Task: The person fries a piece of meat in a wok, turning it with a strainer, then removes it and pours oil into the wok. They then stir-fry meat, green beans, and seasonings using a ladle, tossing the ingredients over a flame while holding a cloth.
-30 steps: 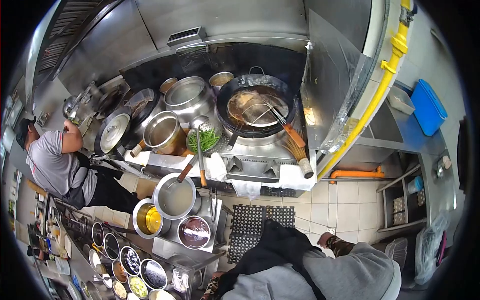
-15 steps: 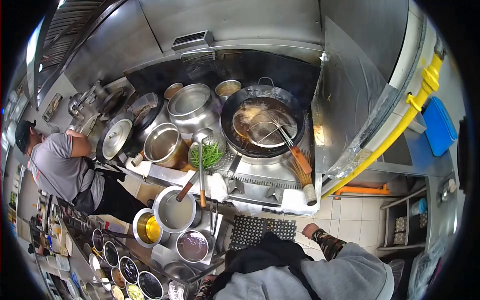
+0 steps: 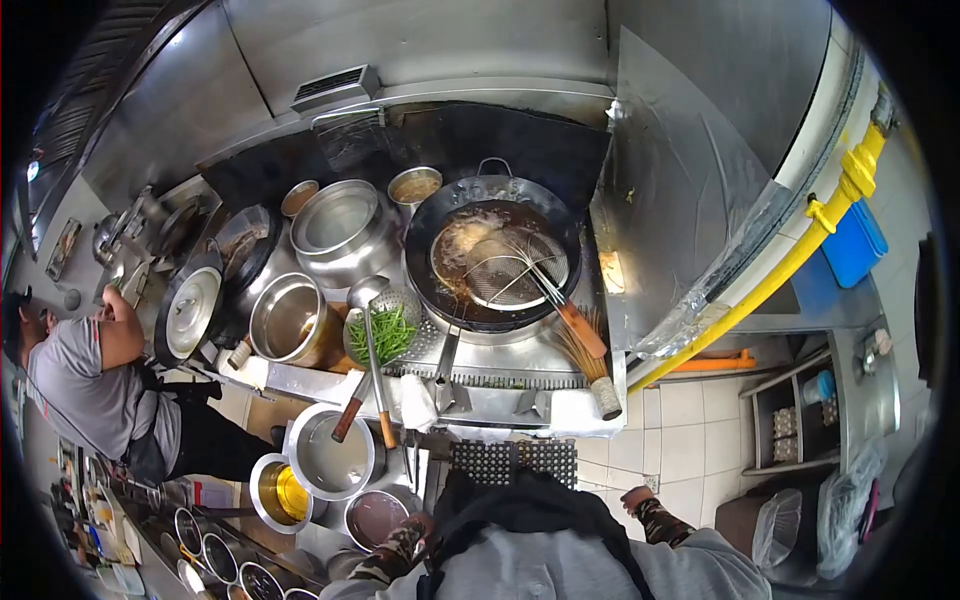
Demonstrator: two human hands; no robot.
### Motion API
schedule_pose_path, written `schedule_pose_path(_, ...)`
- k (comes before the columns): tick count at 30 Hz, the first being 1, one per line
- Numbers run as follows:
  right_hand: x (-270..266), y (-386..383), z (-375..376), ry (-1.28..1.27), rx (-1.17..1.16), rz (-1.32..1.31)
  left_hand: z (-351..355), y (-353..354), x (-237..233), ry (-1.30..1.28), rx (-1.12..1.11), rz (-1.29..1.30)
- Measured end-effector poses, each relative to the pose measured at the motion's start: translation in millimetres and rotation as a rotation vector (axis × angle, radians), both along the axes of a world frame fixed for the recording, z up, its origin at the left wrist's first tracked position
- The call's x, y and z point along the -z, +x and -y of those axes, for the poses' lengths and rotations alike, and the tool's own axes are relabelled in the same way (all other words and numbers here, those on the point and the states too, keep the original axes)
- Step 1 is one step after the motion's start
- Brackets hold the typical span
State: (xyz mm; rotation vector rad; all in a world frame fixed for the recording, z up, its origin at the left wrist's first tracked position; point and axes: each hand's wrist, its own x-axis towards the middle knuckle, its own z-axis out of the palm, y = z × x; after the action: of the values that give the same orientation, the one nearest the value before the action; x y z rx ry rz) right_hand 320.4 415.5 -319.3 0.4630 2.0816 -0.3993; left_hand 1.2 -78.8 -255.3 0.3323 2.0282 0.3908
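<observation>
My right hand [image 3: 637, 497] hangs low over the tiled floor, at the end of a camouflage sleeve; its fingers are too small to read. My left hand [image 3: 421, 524] is beside the pot of dark reddish liquid [image 3: 375, 519], its fingers mostly hidden. A black wok [image 3: 425, 237] on the stove holds bubbling oil and frying pieces. A wire strainer [image 3: 512, 275] rests in it, its wooden handle over the rim. Left of the wok, green vegetables [image 3: 381, 336] sit in a perforated strainer, with a ladle [image 3: 373, 350] lying across. A bamboo brush [image 3: 597, 378] lies at the stove's front right.
At left a person [image 3: 95, 385] in a grey shirt stands near a lidded pan [image 3: 193, 307]. Metal pots [image 3: 337, 222] line the stove. A pot of pale liquid [image 3: 334, 452] and yellow oil [image 3: 291, 493] stand nearer. A yellow pipe [image 3: 760, 278] and shelves [image 3: 790, 420] are at right.
The view has shifted, with the stove now farther left. My left hand has come into clearer view beside the reddish pot. My right hand is lower in the view. The other person's arm is raised higher.
</observation>
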Motion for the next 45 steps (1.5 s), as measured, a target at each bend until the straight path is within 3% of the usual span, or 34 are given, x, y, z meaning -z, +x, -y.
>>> schedule_pose_path(1,8.6,8.2,12.9,-0.074,0.626,0.104,-4.3,-11.2,-8.5,0.029,0.042,-0.003)
schedule_pose_path(2,4.5,17.0,22.1,-0.219,0.775,0.102,-9.3,-21.8,-16.4,0.061,0.082,-0.007)
schedule_pose_path(4,-63.3,-15.2,52.3,-0.108,0.152,0.073,-18.2,-40.0,-34.9,0.132,0.156,-0.016)
schedule_pose_path(5,-75.0,-30.6,64.8,-0.097,0.456,0.163,-23.7,-48.4,-44.1,0.168,0.189,-0.017)
schedule_pose_path(6,-67.2,-28.9,67.8,-0.097,0.448,0.166,-28.5,-55.6,-52.5,0.204,0.216,-0.019)
schedule_pose_path(9,-40.8,-29.4,78.4,-0.205,0.305,-0.16,-41.0,-72.5,-79.6,0.296,0.284,-0.022)
schedule_pose_path(10,-75.1,-58.6,88.4,-0.144,0.347,-0.004,-44.2,-77.1,-86.2,0.321,0.304,-0.02)
schedule_pose_path(12,-76.3,-78.7,97.0,-0.078,0.23,-0.118,-50.2,-84.6,-103.0,0.358,0.332,-0.007)
schedule_pose_path(14,-85.9,-102.0,106.1,-0.039,0.412,-0.13,-55.7,-93.8,-120.9,0.385,0.359,0.009)
schedule_pose_path(16,-87.1,-114.6,108.8,0.09,0.045,-0.256,-56.1,-109.2,-130.1,0.432,0.408,0.028)
schedule_pose_path(17,-98.5,-123.0,116.8,0.024,0.533,-0.339,-49.6,-121.9,-109.9,0.554,0.489,0.05)
schedule_pose_path(18,-108.0,-130.3,119.3,-0.01,0.578,-0.38,-39.6,-130.9,-89.2,0.677,0.558,0.079)
schedule_pose_path(19,-108.0,-133.3,122.4,-0.007,0.678,-0.442,-50.1,-136.0,-139.2,0.46,0.412,0.224)
schedule_pose_path(20,-97.9,-133.3,118.7,0.005,0.613,-0.445,-61.7,-146.3,-191.6,0.229,0.265,0.369)
schedule_pose_path(21,-102.5,-137.0,116.8,0.002,0.525,-0.413,-45.0,-156.4,-164.5,0.377,0.26,0.357)
schedule_pose_path(22,-99.6,-134.6,112.8,-0.058,0.571,-0.385,-40.9,-161.3,-167.6,0.363,0.206,0.36)
schedule_pose_path(23,-91.0,-129.5,108.4,-0.065,0.538,-0.431,-41.6,-161.8,-200.5,0.435,0.22,0.214)
schedule_pose_path(25,-76.6,-122.2,88.8,-0.102,0.359,-0.404,-40.5,-160.6,-238.9,0.41,0.125,0.175)
schedule_pose_path(26,-114.5,-140.0,95.0,-0.124,0.79,-0.2,-37.4,-158.1,-245.2,0.36,0.108,0.164)
schedule_pose_path(29,-127.6,-135.2,78.7,-0.123,0.931,-0.207,-33.6,-138.0,-251.2,0.209,-0.149,0.295)
schedule_pose_path(30,-126.3,-129.0,71.3,-0.119,0.939,-0.23,-33.4,-129.4,-239.7,0.129,-0.246,0.384)
schedule_pose_path(32,-122.4,-122.9,54.9,-0.119,0.958,-0.273,-27.9,-113.1,-196.9,0.089,-0.165,0.349)
schedule_pose_path(34,-117.8,-110.5,45.7,-0.096,0.987,-0.218,29.8,-93.8,-24.2,0.429,0.234,0.126)
schedule_pose_path(35,-109.0,-101.9,42.2,-0.074,1.019,-0.218,20.4,-95.1,-14.3,0.427,0.247,0.117)
schedule_pose_path(36,-89.3,-87.0,36.2,-0.08,1.03,-0.23,7.7,-94.8,-11.2,0.788,0.439,0.488)
schedule_pose_path(37,-63.7,-70.5,27.9,-0.036,0.667,-0.245,-7.0,-96.8,-8.9,1.133,0.629,0.875)
schedule_pose_path(38,-40.5,-56.3,21.2,0.016,0.304,-0.261,-17.2,-98.1,-5.2,1.125,0.652,0.864)
schedule_pose_path(40,-5.7,-29.5,20.0,-0.033,0.29,-0.324,-20.8,-94.7,75.8,1.034,0.82,0.848)
schedule_pose_path(41,-8.7,-32.9,24.5,-0.013,0.137,-0.239,-7.9,-95.0,104.7,0.987,0.903,0.831)
schedule_pose_path(42,-16.1,-39.6,29.0,0.016,-0.018,-0.156,-1.4,-101.4,126.8,0.94,0.986,0.803)
schedule_pose_path(43,-22.2,-38.3,37.8,0.061,-0.025,-0.183,9.9,-93.7,136.4,0.892,1.066,0.768)
schedule_pose_path(44,15.2,-26.7,25.6,0.09,-0.206,-0.096,12.9,-93.5,145.7,0.841,1.142,0.729)
schedule_pose_path(45,-20.9,-38.8,41.9,0.096,-0.129,-0.137,10.7,-97.5,150.9,0.788,1.215,0.688)
